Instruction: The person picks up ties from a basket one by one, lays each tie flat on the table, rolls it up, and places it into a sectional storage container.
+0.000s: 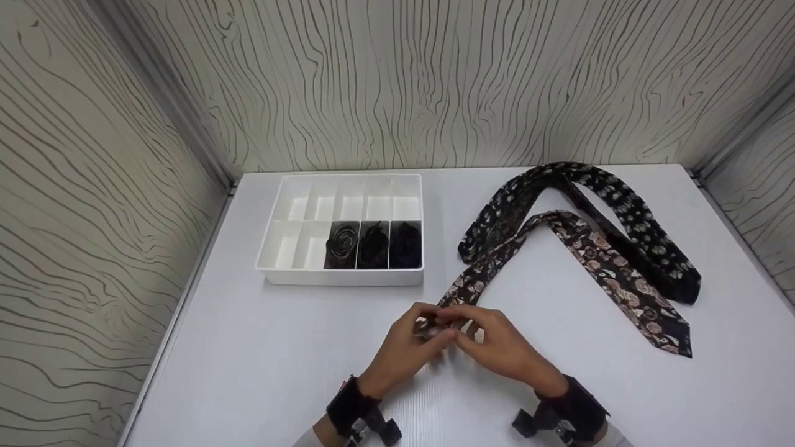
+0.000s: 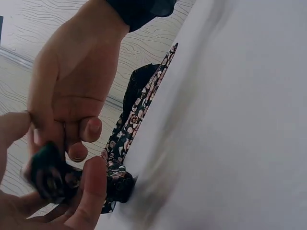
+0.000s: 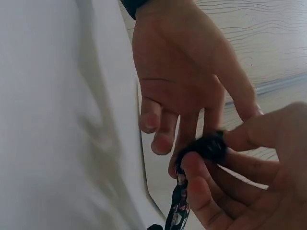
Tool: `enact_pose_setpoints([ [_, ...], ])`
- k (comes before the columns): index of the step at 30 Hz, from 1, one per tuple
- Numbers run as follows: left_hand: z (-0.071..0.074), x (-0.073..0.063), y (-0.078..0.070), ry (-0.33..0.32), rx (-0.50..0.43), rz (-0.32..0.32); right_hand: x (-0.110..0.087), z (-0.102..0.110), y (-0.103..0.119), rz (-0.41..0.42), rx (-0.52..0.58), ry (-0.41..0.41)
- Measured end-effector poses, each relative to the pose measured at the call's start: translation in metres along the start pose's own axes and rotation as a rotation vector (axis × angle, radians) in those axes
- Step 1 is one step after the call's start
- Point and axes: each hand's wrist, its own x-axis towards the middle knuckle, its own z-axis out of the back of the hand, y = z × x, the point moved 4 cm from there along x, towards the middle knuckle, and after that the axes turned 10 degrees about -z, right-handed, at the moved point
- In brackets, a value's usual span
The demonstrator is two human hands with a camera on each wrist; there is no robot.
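Note:
A dark necktie with pink and white flowers (image 1: 612, 273) lies bent across the white table, its broad end at the right. Its narrow end runs to both hands, where a small bunched or coiled piece (image 2: 53, 179) sits between the fingers. My left hand (image 1: 404, 344) pinches this end from the left. Opposite it, my right hand (image 1: 500, 344) pinches the same end, thumb and fingertips close to the left ones. In the right wrist view the dark tie end (image 3: 208, 147) shows between the two hands. The fingers partly hide the coil.
Behind the floral tie lies a black necktie with pale flowers (image 1: 633, 214). A white compartment box (image 1: 341, 277) stands at the back left. Three front compartments on its right hold rolled dark ties (image 1: 374, 245). Patterned panels (image 1: 397, 81) wall the table's back and sides.

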Motion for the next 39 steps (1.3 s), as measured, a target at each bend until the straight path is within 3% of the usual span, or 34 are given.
enact_pose_setpoints([
  [2,0.006,-0.003,0.002,-0.013,0.039,-0.020,0.000,0.004,-0.004,-0.009,0.007,0.022],
  [4,0.013,-0.005,0.005,-0.022,0.077,-0.029,0.002,0.013,-0.010,-0.033,-0.005,-0.006],
  [8,0.035,-0.015,0.010,-0.057,0.150,-0.021,0.004,0.041,-0.026,-0.148,-0.040,-0.149],
  [12,0.065,-0.027,0.017,-0.107,0.200,0.010,0.002,0.083,-0.047,-0.278,-0.059,-0.291],
  [16,0.095,-0.040,0.024,-0.162,0.249,0.038,-0.007,0.122,-0.072,-0.299,-0.192,-0.412],
  [19,0.115,-0.050,0.025,-0.211,0.277,0.048,-0.018,0.143,-0.095,-0.311,-0.318,-0.453],
  [23,0.138,-0.060,0.024,-0.272,0.283,0.074,-0.032,0.161,-0.129,-0.435,-0.415,-0.390],
  [28,0.158,-0.068,0.022,-0.346,0.247,0.160,-0.048,0.174,-0.153,-0.576,-0.466,-0.269],
  [34,0.176,-0.075,0.016,-0.480,0.133,0.256,-0.063,0.187,-0.155,-0.565,-0.494,-0.218],
  [39,0.191,-0.081,0.005,-0.550,0.075,0.276,-0.076,0.202,-0.147,-0.544,-0.413,-0.174],
])
